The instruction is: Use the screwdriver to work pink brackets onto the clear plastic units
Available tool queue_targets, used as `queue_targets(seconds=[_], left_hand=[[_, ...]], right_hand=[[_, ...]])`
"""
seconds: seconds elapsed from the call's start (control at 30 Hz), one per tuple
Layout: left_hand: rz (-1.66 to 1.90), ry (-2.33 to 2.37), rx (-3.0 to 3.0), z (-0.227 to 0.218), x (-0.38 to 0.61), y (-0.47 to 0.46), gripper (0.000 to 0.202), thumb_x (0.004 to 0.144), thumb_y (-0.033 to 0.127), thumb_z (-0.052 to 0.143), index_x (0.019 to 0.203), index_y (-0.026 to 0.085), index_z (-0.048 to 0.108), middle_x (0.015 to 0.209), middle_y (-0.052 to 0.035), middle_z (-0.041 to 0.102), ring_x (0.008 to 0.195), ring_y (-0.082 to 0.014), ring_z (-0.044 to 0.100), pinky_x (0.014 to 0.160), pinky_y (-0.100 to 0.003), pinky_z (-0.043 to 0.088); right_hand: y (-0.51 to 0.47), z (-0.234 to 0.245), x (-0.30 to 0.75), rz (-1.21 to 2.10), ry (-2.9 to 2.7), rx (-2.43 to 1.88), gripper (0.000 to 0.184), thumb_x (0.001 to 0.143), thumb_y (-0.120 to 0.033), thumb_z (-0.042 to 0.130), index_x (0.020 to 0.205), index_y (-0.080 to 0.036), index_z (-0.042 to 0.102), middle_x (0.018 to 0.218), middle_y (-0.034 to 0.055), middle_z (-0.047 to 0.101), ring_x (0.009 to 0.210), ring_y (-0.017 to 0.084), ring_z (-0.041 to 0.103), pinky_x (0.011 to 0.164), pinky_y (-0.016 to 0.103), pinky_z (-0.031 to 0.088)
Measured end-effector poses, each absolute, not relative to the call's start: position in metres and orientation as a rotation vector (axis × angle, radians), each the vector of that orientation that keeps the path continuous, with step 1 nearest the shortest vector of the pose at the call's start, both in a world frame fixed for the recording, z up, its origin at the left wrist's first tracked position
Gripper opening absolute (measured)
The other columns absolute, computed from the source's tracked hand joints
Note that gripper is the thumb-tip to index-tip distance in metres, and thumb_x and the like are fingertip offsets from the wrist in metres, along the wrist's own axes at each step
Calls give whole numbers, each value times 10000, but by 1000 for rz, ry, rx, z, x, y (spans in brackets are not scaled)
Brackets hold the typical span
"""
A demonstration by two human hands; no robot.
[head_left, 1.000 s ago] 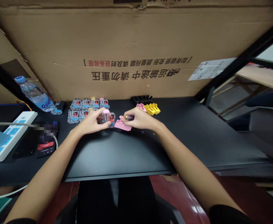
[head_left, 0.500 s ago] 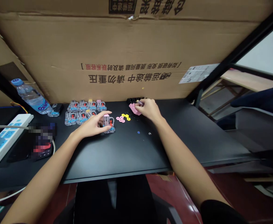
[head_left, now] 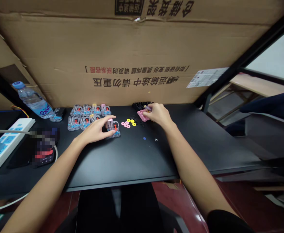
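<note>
My left hand point(head_left: 98, 127) curves its thumb and index finger around a small clear plastic case point(head_left: 114, 128), which has a pink top and red and blue parts inside. The case stands on the black table. At the back, my right hand point(head_left: 159, 113) is closed on a small purplish stick-like piece with a gold-coloured end point(head_left: 147, 108), its kind too small to tell. Just under those fingers lie pink blocky pieces point(head_left: 143, 115), beside a row of black pieces point(head_left: 139, 105). Between my hands are pink rings point(head_left: 125, 124), yellow rings point(head_left: 132, 121) and black rings point(head_left: 142, 123).
Several similar clear cases point(head_left: 74, 123) stand in two rows left of my left hand. A water bottle point(head_left: 32, 100) leans farther left, near a white power strip point(head_left: 8, 142). A cardboard wall point(head_left: 137, 48) closes off the back. A blue disc point(head_left: 144, 138) lies in front.
My right hand has shifted slightly right, showing more of the purplish piece. The pink pieces sit a little farther right. My left hand keeps its hold on the case.
</note>
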State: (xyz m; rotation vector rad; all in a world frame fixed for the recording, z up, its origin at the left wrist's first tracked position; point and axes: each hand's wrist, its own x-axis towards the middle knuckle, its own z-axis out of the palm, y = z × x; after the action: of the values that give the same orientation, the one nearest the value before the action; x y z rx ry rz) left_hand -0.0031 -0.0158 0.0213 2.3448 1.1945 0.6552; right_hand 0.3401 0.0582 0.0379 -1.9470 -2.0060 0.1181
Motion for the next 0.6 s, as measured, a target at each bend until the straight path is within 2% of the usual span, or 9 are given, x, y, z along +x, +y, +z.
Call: queue_targets(seconds=[0.1, 0.17, 0.37, 0.6], left_hand=[[734, 1152, 2396, 18, -3, -14, 584, 1018, 556, 672, 1529, 309, 535, 1529, -98, 631, 1296, -297, 654, 1117, -482, 536], [768, 1132, 2428, 16, -3, -12, 561, 1026, 565, 670, 1511, 308, 552, 1560, -93, 612, 1409, -312, 579, 1196, -519, 486], [800, 1121, 2463, 15, -4, -8, 557, 1025, 568, 691, 1496, 294, 576, 1519, -99, 645, 1428, -319, 542, 1219, -553, 475], [836, 1138, 2483, 12, -6, -6, 534, 1018, 530, 722, 1485, 304, 594, 1550, -103, 629, 1497, -331, 474, 1271, -601, 402]], right_hand=[[56, 40, 339, 137, -2008, -1965, 170, 836, -386, 738, 791, -228, 697, 844, 87, 739, 813, 255, 647, 640, 322, 371], [54, 42, 337, 133, -1967, -1957, 146, 840, -375, 730, 833, -230, 717, 876, 95, 751, 826, 262, 649, 649, 326, 380], [44, 49, 318, 101, -1890, -1801, 129, 886, -285, 633, 777, -227, 670, 820, 86, 745, 765, 234, 622, 651, 326, 368], [37, 48, 305, 154, -1981, -1709, 202, 904, -339, 624, 741, -228, 665, 747, 88, 718, 697, 220, 587, 639, 324, 345]])
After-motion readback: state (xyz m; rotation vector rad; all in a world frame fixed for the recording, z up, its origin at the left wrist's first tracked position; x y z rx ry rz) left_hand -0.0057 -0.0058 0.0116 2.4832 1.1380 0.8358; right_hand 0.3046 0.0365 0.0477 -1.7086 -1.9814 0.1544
